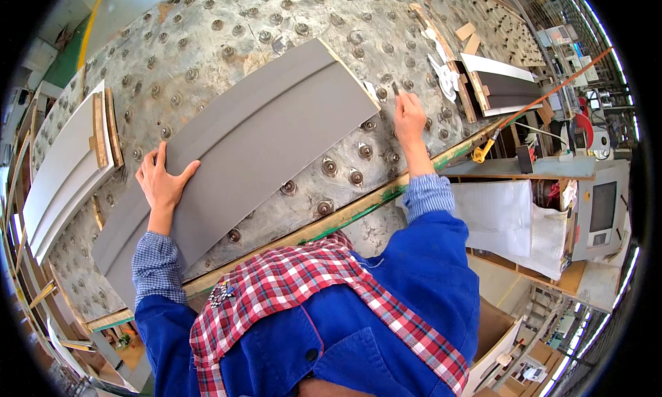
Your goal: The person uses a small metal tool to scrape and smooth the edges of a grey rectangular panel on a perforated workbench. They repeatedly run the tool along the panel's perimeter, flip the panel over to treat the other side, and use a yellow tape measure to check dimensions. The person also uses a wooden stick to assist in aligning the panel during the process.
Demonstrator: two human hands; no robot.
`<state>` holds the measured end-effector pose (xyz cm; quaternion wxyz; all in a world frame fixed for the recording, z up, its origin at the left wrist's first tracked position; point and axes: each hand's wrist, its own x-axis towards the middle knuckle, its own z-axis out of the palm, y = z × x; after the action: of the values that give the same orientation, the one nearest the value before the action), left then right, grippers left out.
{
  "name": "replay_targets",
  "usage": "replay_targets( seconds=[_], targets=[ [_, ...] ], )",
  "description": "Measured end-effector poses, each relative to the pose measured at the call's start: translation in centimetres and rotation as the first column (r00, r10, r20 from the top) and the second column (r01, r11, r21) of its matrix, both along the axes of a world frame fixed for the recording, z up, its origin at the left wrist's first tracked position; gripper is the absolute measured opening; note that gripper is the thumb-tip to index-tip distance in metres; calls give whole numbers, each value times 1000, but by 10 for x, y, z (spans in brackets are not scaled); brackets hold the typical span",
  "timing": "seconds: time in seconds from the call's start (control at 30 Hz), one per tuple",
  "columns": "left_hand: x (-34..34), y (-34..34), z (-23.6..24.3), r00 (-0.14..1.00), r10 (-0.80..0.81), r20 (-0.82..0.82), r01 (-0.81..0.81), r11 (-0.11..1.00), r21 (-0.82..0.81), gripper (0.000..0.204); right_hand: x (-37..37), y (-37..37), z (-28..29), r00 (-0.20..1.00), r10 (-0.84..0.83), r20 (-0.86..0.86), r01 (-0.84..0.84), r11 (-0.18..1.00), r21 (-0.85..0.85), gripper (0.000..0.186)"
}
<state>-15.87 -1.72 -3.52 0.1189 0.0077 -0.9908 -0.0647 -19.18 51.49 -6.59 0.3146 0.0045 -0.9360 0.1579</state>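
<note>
A long grey panel (pixel 262 121) with a raised lengthwise ridge lies diagonally on a metal table studded with ball rollers (pixel 221 28). My left hand (pixel 163 183) rests on the panel's left portion, thumb and fingers spread apart. My right hand (pixel 409 119) is just beyond the panel's right end, closed around a small dark, thin tool (pixel 395 89), which looks like a blade but is too small to tell for sure. The panel's right end has a pale edge, and a small white piece (pixel 369 91) sits beside it.
White panels with wood strips (pixel 65 169) lie at left. At upper right are more panels (pixel 500 87), white scraps (pixel 445 76) and a yellow tool (pixel 483 151) on an orange hose. A bench with white sheets (pixel 496 221) and a machine with a screen (pixel 598 211) stand at right.
</note>
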Motion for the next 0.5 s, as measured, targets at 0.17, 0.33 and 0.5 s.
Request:
replay_targets(
  seconds=[0.17,0.33,0.5],
  targets=[
    [4,3,1,999,37,19,-36,999,-18,83,18,-46,4,995,101,-5,-101,995,21,17],
    [4,3,-1,999,38,13,-38,999,-9,84,48,-101,6,982,187,28,-186,982,-43,15],
    [6,4,-1,999,38,3,-38,999,-23,84,113,-232,5,892,447,65,-435,889,-141,31]
  ],
)
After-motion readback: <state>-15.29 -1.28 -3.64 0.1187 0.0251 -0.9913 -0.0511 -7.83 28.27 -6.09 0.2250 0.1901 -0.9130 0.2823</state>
